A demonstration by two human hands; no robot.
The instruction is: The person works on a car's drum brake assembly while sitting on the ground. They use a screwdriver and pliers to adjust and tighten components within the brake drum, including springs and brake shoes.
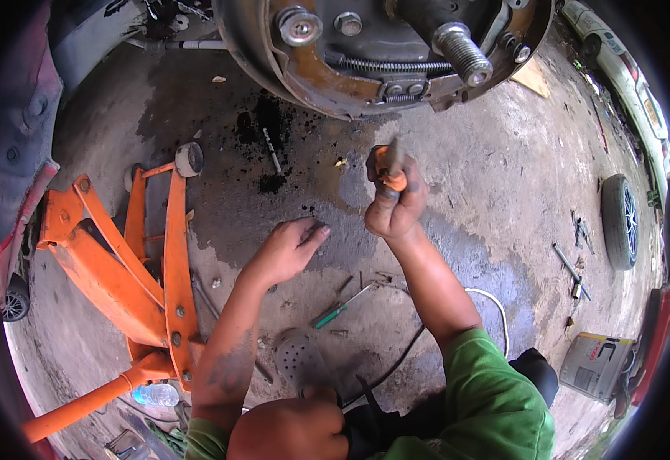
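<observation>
My right hand (396,203) is closed around an orange-handled hand tool (391,169). Its blunt greyish end points up toward the brake; the exact kind is hard to make out. Just above hangs a drum brake assembly (419,96) with its drum off, showing brake shoes, a coil spring (388,66) and a threaded axle stub (464,55). A small gap separates the tool from the brake's lower edge. Lower and to the left, my left hand (293,247) hovers over the floor, fingers loosely bent, thumb a little apart, nothing visible in it.
An orange floor jack (112,284) stands at left. A green-handled screwdriver (341,307) and a drill-bit-like rod (271,149) beside black oil stains lie on the concrete. At right are a wheel (619,222), a long-handled wrench (571,270) and a grey container (597,366).
</observation>
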